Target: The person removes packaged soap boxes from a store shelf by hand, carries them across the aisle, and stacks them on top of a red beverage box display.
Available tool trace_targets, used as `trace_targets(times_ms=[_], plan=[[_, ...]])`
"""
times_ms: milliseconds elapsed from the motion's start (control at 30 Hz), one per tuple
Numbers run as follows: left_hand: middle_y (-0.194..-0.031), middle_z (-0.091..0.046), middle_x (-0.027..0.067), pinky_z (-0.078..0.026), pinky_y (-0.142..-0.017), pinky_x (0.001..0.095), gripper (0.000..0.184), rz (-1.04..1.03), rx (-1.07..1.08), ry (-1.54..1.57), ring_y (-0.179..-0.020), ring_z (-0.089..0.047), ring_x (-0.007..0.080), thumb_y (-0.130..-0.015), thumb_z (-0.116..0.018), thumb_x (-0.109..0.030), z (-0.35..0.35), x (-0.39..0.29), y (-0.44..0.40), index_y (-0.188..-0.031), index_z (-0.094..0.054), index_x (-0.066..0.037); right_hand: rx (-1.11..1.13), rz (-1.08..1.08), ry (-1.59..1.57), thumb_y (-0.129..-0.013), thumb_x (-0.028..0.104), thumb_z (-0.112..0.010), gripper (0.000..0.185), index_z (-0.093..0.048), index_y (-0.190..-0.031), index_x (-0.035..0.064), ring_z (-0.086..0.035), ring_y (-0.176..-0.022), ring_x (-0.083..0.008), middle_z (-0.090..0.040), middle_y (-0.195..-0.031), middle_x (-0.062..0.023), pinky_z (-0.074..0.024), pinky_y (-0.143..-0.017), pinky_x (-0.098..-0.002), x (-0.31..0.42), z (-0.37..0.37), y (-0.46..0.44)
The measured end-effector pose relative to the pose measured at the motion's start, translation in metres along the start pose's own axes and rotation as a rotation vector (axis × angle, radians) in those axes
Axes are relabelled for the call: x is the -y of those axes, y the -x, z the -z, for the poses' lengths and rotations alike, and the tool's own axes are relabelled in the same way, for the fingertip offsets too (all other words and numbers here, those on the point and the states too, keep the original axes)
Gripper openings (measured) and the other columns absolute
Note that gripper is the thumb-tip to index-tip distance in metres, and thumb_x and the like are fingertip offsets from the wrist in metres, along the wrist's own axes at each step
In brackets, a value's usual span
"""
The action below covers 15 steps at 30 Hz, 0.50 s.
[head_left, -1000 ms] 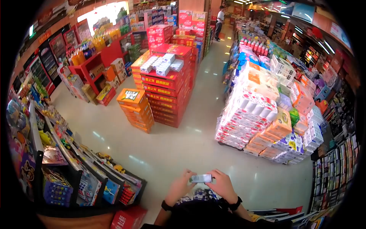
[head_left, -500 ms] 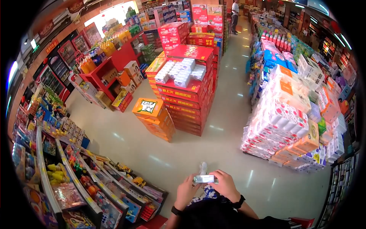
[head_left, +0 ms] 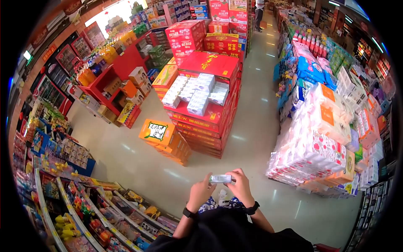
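Observation:
A small white box (head_left: 221, 179) is held level between my two hands at the lower centre. My left hand (head_left: 202, 191) grips its left end, and the fingers of my right hand (head_left: 240, 185) are closed on its right end. Its printing is too small to read. Beyond my hands, similar white packs (head_left: 198, 103) lie in stacks on a pile of red cartons (head_left: 210, 63). A shorter stack of orange cartons (head_left: 172, 147) stands at the left of that pile.
Shelves of toys and small packets (head_left: 90, 210) curve along the lower left. Bundled tissue packs (head_left: 310, 151) are piled at the right. A red shelf with bottles (head_left: 103, 80) stands at the back left. Another person (head_left: 259, 14) stands in the far aisle.
The view has shifted forward, so the red and orange cartons look nearer and larger. My hands have risen slightly in view, with the white box still between them.

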<state>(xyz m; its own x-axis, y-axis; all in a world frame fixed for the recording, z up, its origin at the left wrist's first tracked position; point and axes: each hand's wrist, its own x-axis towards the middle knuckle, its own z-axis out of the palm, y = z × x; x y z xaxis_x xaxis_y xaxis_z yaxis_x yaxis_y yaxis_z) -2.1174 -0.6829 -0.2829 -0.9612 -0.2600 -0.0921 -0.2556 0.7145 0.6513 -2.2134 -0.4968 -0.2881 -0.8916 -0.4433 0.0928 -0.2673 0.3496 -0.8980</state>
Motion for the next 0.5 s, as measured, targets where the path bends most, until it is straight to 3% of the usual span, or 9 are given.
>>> trace_targets(times_ms=[267, 500], plan=[[-0.093, -0.077, 0.0128, -0.058, -0.069, 0.0480, 0.066, -0.008, 0.091, 0.004, -0.083, -0.074, 0.0376, -0.094, -0.075, -0.035, -0.003, 0.029, -0.124, -0.151, -0.051, -0.014, -0.094, -0.072, 0.243, -0.079, 0.009, -0.086, 0.038, -0.077, -0.116, 0.0121, -0.071, -0.093, -0.0330, -0.069, -0.104, -0.0100, -0.0568, -0.077, -0.0420, -0.023, -0.012, -0.102], [-0.127, -0.069, 0.0163, -0.059, -0.081, 0.0489, 0.081, -0.171, 0.176, 0.018, -0.103, -0.072, 0.0393, -0.096, -0.071, -0.033, 0.035, 0.037, -0.247, -0.165, -0.033, -0.014, -0.237, -0.075, 0.183, -0.076, 0.000, -0.088, 0.045, -0.076, -0.119, 0.0043, -0.076, -0.092, -0.0273, -0.070, -0.104, -0.0122, -0.0633, -0.077, -0.0353, -0.044, -0.035, -0.229]])
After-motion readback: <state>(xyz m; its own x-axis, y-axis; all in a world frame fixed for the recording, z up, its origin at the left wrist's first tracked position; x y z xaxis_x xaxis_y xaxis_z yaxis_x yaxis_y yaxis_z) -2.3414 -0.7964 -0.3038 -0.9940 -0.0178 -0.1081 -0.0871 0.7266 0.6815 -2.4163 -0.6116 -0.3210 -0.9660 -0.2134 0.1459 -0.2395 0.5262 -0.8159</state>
